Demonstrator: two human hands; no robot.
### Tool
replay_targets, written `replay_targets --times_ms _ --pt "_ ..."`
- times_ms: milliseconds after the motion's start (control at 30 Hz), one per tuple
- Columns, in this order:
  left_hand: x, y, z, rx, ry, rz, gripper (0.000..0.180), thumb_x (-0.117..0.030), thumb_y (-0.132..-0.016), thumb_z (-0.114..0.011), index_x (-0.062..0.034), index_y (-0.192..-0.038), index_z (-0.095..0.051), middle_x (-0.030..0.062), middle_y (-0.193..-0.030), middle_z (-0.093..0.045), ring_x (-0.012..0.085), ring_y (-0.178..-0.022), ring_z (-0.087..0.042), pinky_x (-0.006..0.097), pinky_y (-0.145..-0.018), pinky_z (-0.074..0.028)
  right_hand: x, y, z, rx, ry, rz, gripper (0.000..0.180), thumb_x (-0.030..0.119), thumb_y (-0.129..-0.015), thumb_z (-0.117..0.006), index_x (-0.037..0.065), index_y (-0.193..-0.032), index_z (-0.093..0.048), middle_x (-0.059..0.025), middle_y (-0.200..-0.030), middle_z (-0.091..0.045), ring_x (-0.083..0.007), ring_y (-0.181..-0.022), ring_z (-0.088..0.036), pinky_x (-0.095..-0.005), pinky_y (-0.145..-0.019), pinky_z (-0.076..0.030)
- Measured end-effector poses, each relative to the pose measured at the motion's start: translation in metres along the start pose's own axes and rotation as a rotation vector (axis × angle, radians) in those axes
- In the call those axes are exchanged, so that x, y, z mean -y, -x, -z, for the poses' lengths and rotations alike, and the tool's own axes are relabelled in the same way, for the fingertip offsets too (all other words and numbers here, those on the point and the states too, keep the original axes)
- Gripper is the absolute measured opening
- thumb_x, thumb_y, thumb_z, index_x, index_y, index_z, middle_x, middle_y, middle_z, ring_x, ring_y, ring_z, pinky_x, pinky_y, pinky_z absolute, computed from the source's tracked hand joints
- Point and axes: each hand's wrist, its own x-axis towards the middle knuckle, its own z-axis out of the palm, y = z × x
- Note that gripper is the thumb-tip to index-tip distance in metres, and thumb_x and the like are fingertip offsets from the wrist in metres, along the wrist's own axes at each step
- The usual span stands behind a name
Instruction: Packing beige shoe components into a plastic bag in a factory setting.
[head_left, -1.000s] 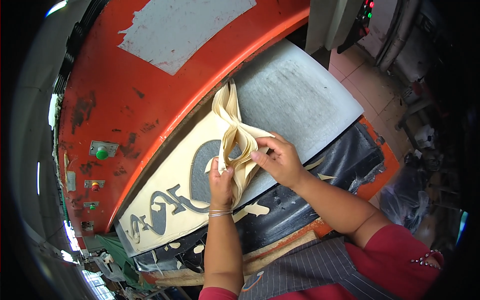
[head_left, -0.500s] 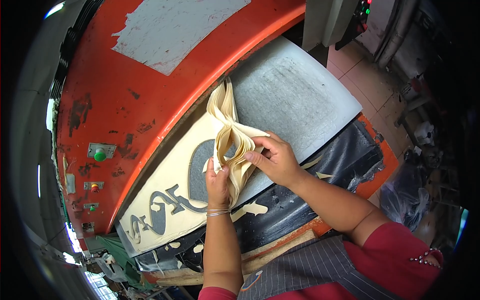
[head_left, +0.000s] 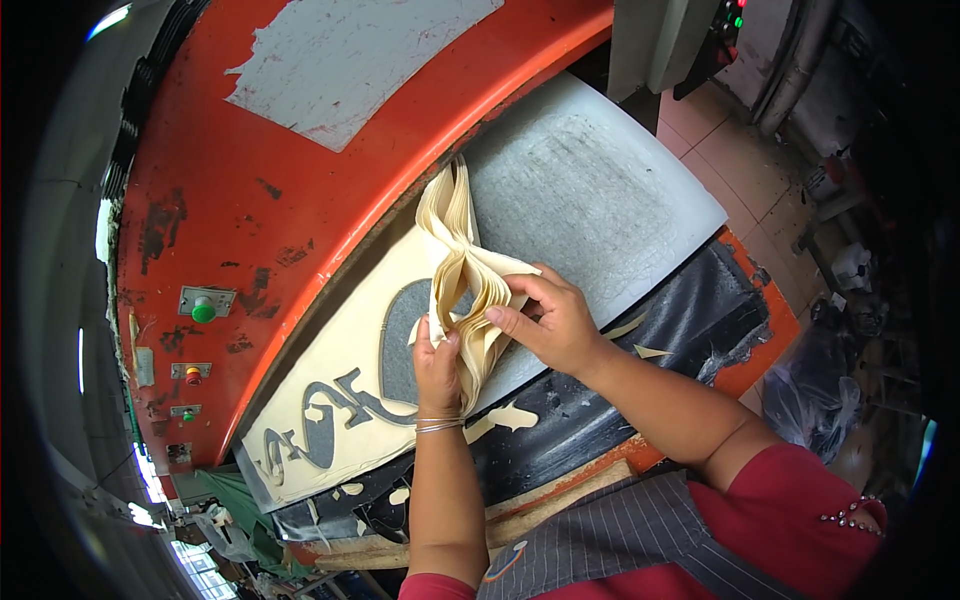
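Hidden: cream sheet stack [head_left: 462, 262] far end tucked under orange press [head_left: 300, 200].
Left hand [head_left: 438, 362]: clamped on stack's near edge.
Right hand [head_left: 548, 318]: pinching fanned layers, right side.

Both hands hold a stack of cream cut pieces [head_left: 470, 285], fanned and standing on edge. Left hand [head_left: 437, 365] grips the stack's lower end from below, thin bangles [head_left: 438, 425] on the wrist. Right hand [head_left: 548, 318] pinches the fanned edges from the right side. Under them lies a cream sheet [head_left: 345, 385] with shapes cut out (grey shows through the holes), on a grey cutting surface [head_left: 590, 190]. Orange press [head_left: 300, 190] behind, with a green button [head_left: 203, 310].
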Motion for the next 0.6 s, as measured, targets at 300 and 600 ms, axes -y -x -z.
replay_targets --times_ms 300,600 --pt "-0.002 0.000 -0.003 0.009 -0.015 0.010 0.034 -0.005 -0.083 -0.046 -0.0013 -0.116 -0.041 0.0071 -0.099 -0.054 0.0125 -0.086 -0.054 0.025 -0.076 -0.045 0.000 0.001 -0.007 -0.118 0.017 0.008 0.039 0.028 -0.074 -0.069 -0.002 -0.096 -0.059 -0.0110 -0.088 -0.056 -0.0174 -0.067 -0.058 -0.0268 -0.058 -0.047" --pt "0.001 0.000 0.002 0.027 0.018 0.010 0.045 -0.009 -0.080 -0.050 -0.0008 -0.122 -0.037 0.0085 -0.105 -0.052 0.0156 -0.092 -0.054 0.028 -0.081 -0.044 0.002 0.000 -0.010 -0.178 0.051 -0.019 0.047 0.032 -0.073 -0.069 0.000 -0.105 -0.053 -0.0173 -0.101 -0.052 -0.0292 -0.088 -0.055 -0.0351 -0.076 -0.046"
